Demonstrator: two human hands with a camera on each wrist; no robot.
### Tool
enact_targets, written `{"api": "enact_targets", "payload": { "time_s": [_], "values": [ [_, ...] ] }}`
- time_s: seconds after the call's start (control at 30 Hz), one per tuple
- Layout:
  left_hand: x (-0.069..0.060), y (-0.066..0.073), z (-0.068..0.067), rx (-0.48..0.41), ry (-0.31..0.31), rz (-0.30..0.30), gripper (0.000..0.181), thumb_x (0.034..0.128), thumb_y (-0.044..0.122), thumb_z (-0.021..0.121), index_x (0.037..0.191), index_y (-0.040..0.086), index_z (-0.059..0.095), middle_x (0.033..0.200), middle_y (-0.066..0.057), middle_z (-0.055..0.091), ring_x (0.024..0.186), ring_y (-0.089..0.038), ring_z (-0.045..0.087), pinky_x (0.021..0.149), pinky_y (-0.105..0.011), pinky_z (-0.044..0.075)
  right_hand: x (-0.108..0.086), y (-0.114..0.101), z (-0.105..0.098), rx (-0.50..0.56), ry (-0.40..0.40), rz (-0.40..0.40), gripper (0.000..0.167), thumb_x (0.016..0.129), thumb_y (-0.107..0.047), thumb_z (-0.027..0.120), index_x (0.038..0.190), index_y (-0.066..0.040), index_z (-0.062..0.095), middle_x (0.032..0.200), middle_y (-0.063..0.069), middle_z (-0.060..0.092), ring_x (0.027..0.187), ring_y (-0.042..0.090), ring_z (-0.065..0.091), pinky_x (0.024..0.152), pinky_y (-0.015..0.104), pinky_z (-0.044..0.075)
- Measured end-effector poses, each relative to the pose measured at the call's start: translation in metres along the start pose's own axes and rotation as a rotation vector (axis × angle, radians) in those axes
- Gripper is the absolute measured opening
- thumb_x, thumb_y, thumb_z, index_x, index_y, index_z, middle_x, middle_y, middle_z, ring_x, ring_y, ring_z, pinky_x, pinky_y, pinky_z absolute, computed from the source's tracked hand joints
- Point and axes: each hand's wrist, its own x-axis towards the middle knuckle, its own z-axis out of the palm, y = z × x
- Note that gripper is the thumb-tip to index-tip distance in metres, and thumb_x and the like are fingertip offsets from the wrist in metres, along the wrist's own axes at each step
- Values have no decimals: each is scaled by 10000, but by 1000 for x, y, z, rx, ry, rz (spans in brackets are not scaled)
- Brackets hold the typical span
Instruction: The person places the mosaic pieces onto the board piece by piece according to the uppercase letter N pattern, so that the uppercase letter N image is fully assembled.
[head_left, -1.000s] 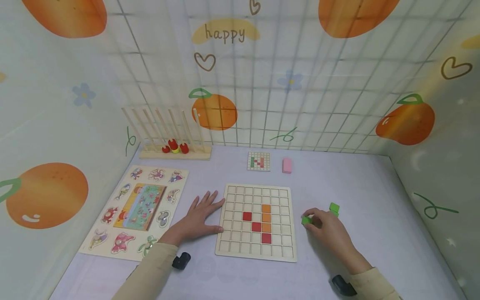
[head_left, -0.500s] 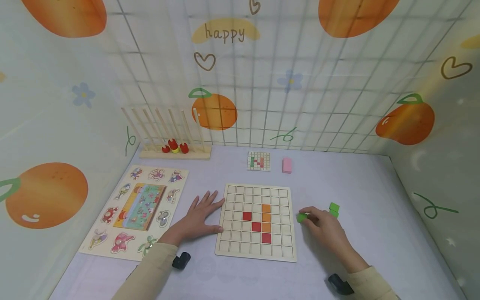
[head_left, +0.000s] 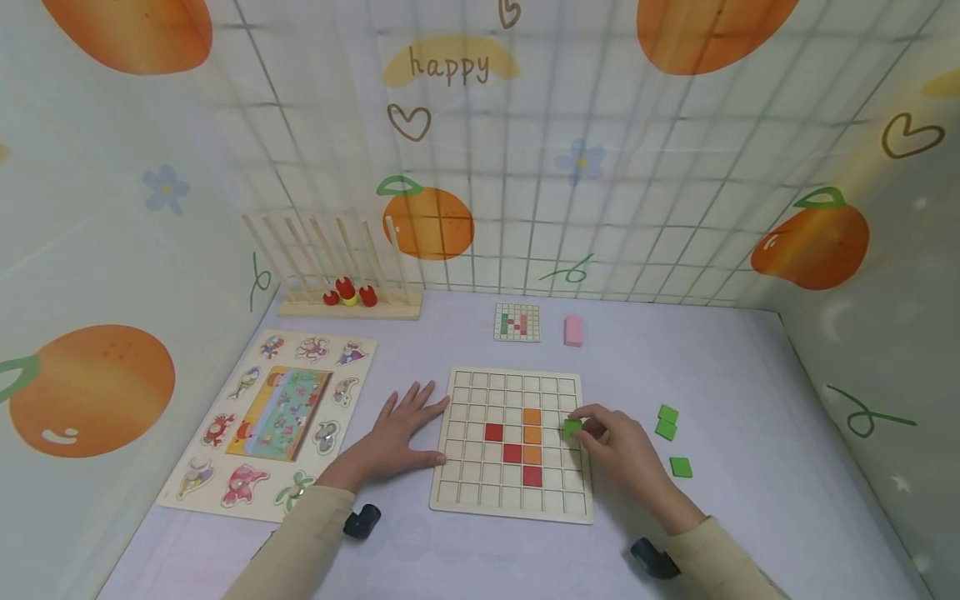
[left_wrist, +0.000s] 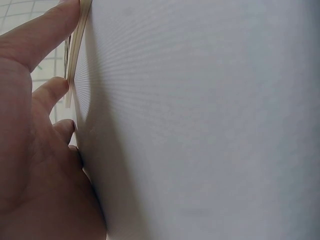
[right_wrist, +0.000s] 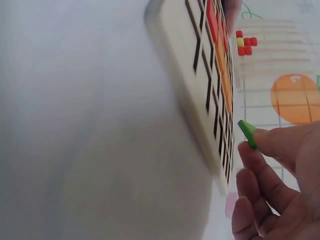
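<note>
A wooden grid board (head_left: 465, 500) lies mid-table with several red and orange square tiles set in its cells. Over the board's right edge my right hand (head_left: 626, 454) pinches a green square tile (head_left: 572, 427) between thumb and index finger; the right wrist view also shows this green tile (right_wrist: 247, 133) at the fingertips. My left hand (head_left: 393, 437) lies spread on the table, its thumb and index fingertip touching the board's left edge. In the left wrist view, fingers (left_wrist: 50, 30) meet that edge. Loose green tiles (head_left: 667, 422) lie right of the right hand, with another green tile (head_left: 681, 467) nearer.
A small pattern card (head_left: 517, 322) and a pink block (head_left: 573, 331) lie behind the board. An animal puzzle board (head_left: 210, 400) is at the left. A wooden peg rack (head_left: 349, 311) with a few beads stands at the back left. Patterned curtains enclose the table.
My right hand has moved left with the green tile, from beside the board to above its right columns. A nearer loose green tile is now uncovered. The left hand has stayed put.
</note>
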Motion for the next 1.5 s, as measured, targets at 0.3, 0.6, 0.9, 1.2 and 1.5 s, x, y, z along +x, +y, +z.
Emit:
{"api": "enact_targets", "payload": {
  "time_s": [0.3,0.6,0.9,1.2,1.5],
  "values": [
    [1,-2,1,-11,3,9,949,847,661,692,1620,289,287,1714,-4,61,1572,-252,-47,1251,-508,-80,9,-22,14,36,-3,-31,214,931,-132,745,1125,-216,711,850,-58,657,772,144,555,630,267,497],
    [-1,0,-1,-21,8,18,932,853,632,706,1615,270,310,1713,-24,67,1572,-265,-40,1251,-519,-76,21,-39,27,63,-5,-95,209,924,-114,753,1091,-234,717,856,-72,695,755,96,590,659,276,512],
    [-1,2,-3,-21,5,14,926,858,612,714,1616,264,310,1714,-30,73,1572,-268,-38,1251,-523,-73,35,-53,43,10,-14,-175,211,925,-122,752,1090,-250,719,853,-95,693,755,79,585,682,289,517],
    [-1,4,-5,-25,4,16,925,858,597,725,1615,260,313,1713,-35,74,1572,-282,-31,1250,-527,-71,46,-66,55,18,-48,-195,197,928,-145,757,1105,-222,718,885,-94,708,808,90,614,755,314,538],
    [0,-2,-2,-20,-8,14,929,864,647,689,1621,295,281,1713,-4,53,1571,-249,-52,1251,-508,-76,55,-75,71,-25,-71,-237,179,941,-150,732,1098,-235,731,861,-129,693,835,79,592,733,267,534]
  ]
}}
